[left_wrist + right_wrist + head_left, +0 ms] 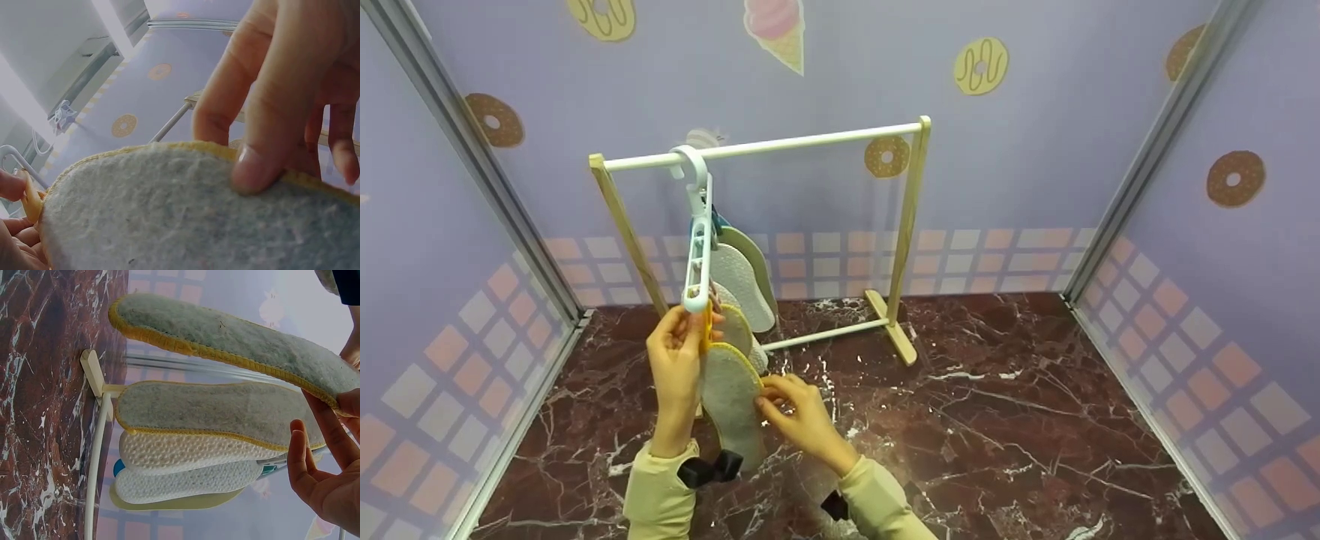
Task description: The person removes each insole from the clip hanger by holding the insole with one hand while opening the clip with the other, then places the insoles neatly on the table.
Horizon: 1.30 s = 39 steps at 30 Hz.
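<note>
A grey felt insole (729,397) with yellow edging hangs at the front of a white hanger (697,247). My left hand (675,367) pinches a yellow clothespin (706,330) at the insole's top end, just under the hanger's near tip. On the insole's right edge, my right hand (801,412) pinches the yellow trim between thumb and fingers; in the left wrist view the thumb (256,169) lies on the grey face. Behind hang a second grey insole (214,408), white dimpled insoles (191,453) and an olive-green insole (174,503).
The hanger hooks over the white rail (810,140) of a rack with wooden posts (910,225) and a wooden foot (892,330). Beneath is a dark red marbled tabletop (997,420). Purple patterned panels (840,90) enclose the back and sides.
</note>
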Available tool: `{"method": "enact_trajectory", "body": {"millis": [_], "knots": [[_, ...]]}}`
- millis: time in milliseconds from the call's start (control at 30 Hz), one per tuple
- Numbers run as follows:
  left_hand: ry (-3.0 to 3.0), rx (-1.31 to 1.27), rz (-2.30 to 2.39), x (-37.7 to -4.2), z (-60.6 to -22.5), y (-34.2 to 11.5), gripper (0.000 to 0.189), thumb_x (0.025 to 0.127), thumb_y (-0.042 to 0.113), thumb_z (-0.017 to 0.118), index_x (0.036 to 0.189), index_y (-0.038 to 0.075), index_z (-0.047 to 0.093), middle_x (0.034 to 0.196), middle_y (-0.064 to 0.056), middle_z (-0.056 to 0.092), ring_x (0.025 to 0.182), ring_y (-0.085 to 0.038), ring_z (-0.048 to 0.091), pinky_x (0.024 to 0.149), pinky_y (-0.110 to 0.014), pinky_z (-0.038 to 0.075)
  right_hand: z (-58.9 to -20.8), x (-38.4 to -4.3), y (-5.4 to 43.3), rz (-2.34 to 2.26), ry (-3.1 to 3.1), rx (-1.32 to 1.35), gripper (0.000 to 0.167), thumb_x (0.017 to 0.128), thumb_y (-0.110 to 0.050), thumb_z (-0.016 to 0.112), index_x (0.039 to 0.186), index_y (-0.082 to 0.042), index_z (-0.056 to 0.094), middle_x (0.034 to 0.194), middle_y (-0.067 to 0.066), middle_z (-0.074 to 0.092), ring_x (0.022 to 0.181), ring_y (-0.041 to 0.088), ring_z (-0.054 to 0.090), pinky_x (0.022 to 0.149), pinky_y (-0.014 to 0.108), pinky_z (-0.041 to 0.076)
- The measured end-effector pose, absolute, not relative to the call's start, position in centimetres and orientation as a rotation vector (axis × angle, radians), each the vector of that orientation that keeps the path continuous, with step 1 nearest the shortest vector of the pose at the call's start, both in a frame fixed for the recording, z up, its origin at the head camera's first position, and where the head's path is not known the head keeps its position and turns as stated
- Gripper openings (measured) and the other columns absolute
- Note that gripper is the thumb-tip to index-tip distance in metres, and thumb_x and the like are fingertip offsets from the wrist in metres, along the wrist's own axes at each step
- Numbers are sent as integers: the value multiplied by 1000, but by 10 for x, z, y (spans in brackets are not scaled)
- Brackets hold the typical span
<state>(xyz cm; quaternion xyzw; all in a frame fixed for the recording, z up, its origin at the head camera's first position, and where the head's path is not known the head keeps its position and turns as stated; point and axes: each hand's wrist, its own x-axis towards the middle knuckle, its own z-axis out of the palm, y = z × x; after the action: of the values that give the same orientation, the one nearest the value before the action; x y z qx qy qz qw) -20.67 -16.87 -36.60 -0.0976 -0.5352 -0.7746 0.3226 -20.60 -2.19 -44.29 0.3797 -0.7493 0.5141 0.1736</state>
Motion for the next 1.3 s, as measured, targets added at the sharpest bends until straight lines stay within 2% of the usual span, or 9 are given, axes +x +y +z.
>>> {"method": "enact_trajectory", "body": {"millis": [200,533,600,767,867,1067,1300], "knots": [[-1398,-251,-2040,-207,-366,-170,11,88,4,52,85,7,63,70,0,66,56,-9,59,56,-19,50,-443,-207,-19,1440,-2124,1075,12,79,2,61,91,4,61,79,17,65,72,25,64,68,9,48],[-1390,-193,-2081,-208,-367,-172,10,88,8,53,87,3,63,71,-2,67,59,-10,59,57,-19,50,-444,-210,-16,1451,-2156,1003,12,78,4,60,91,5,61,77,16,67,66,25,63,64,25,52],[-1391,-190,-2078,-208,-368,-172,10,88,8,53,88,4,63,71,-1,67,59,-10,59,57,-19,50,-453,-216,-16,1446,-2151,1000,12,80,0,60,92,2,61,78,14,68,67,23,63,65,27,52],[-1384,-207,-2056,-208,-371,-173,11,88,9,53,88,5,63,72,-1,67,57,-9,58,58,-19,49,-478,-232,-14,1461,-2153,982,13,84,-11,59,95,-4,61,81,9,69,70,17,64,66,21,51],[-1385,-208,-2049,-207,-372,-173,12,88,10,52,88,3,62,72,-1,67,56,-9,57,58,-18,48,-480,-234,-11,1479,-2146,953,12,84,-9,59,95,-3,61,80,10,69,66,18,64,65,19,51],[-1435,-155,-2015,-205,-372,-174,11,89,13,52,88,7,61,73,2,67,55,-8,55,60,-17,46,-468,-229,-5,1504,-2110,916,11,81,0,60,91,2,61,74,16,67,60,25,63,61,24,52],[-1358,-197,-2003,-206,-373,-174,11,90,10,50,89,5,60,75,0,67,61,-8,57,60,-18,47,-452,-224,7,1530,-2151,856,11,82,2,58,92,4,60,73,18,66,58,26,62,58,19,50]]}}
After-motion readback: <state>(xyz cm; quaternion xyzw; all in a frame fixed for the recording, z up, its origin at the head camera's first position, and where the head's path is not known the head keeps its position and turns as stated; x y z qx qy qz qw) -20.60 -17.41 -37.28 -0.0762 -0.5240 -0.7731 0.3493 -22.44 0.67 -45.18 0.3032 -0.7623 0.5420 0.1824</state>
